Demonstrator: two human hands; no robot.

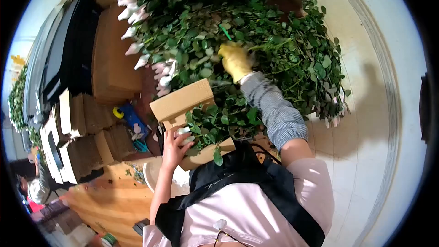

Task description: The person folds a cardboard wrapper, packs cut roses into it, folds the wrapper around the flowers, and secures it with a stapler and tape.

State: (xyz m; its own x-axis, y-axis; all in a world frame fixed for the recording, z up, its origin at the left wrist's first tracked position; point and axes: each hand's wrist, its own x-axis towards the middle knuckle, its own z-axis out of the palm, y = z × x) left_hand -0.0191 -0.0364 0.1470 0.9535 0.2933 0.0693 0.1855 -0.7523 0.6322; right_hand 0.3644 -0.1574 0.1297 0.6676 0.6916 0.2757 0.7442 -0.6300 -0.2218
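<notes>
My left hand is bare, its fingers curled round white-wrapped rose heads at the left side of a small cardboard box. Leafy rose stems from this bunch lie across the box and stick out to the right. My right hand, in a yellow glove with a checked sleeve, is over a big heap of roses. Motion blur and leaves obscure its fingers, so any grip is unclear. Just above the glove a thin bright green strip shows among the leaves.
Pale wrapped flower heads edge the heap's left side. Further left are brown cardboard, stacked folded boxes, a blue tool and teal-handled scissors. A white tub is beside my left arm. Another person is far left.
</notes>
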